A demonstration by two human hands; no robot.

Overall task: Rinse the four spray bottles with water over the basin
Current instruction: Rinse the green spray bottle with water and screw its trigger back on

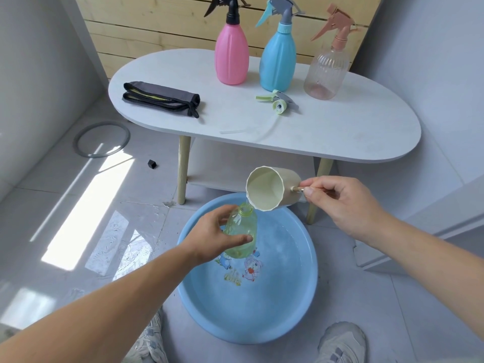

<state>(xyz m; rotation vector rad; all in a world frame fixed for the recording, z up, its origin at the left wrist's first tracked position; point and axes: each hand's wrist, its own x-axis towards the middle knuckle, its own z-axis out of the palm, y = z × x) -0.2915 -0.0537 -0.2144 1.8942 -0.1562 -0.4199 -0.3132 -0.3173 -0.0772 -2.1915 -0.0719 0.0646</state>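
Observation:
My left hand point(212, 237) grips a clear green spray bottle point(239, 231) without its head, upright over the blue basin point(296, 305). My right hand point(343, 203) pinches the handle of a cream cup point(267, 188), tipped so its lip sits at the bottle's mouth and water runs in. The green spray head point(277, 102) with its tube lies on the white table point(340, 132). Behind it stand a pink bottle point(231, 53), a blue bottle point(278, 57) and a clear bottle point(326, 70) with a peach head.
A folded dark cloth point(161, 98) lies on the table's left part. On the tiled floor are a grey ring point(101, 140) and a small black cap point(152, 164). My shoes point(340, 341) stand at the basin's near rim. Wet patches mark the floor at left.

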